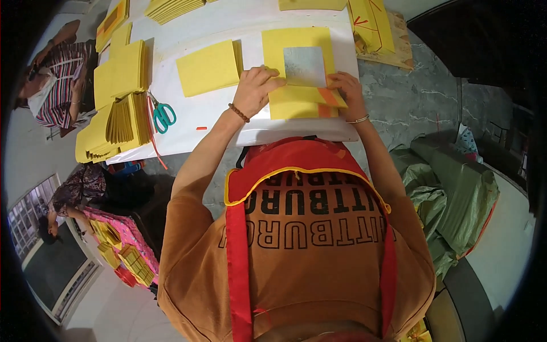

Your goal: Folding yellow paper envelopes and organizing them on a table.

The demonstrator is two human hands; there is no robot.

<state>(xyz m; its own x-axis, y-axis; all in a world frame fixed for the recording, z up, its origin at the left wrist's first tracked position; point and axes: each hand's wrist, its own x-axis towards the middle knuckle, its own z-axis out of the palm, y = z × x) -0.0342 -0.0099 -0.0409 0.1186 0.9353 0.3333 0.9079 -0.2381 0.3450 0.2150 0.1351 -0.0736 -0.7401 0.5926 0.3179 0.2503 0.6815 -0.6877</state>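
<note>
In front of me on the white-covered table lies a yellow paper sheet (296,40) with a silver-grey square (303,65) on it. Its near part is folded up into a flap (296,97) crossed by an orange band (329,98). My left hand (256,91), with a beaded bracelet at the wrist, grips the sheet's left edge at the fold. At the opposite edge my right hand (348,94) holds the flap's right end, fingers bent around it. Left of my left hand rests a flat stack of yellow paper (208,68).
Teal-handled scissors (163,117) and a red ribbon (155,139) lie beside fanned yellow paper stacks (122,122) at the table's left. A yellow bundle (373,25) sits beyond the right corner. Green wrapped packages (453,182) stand right. Two other people are at left.
</note>
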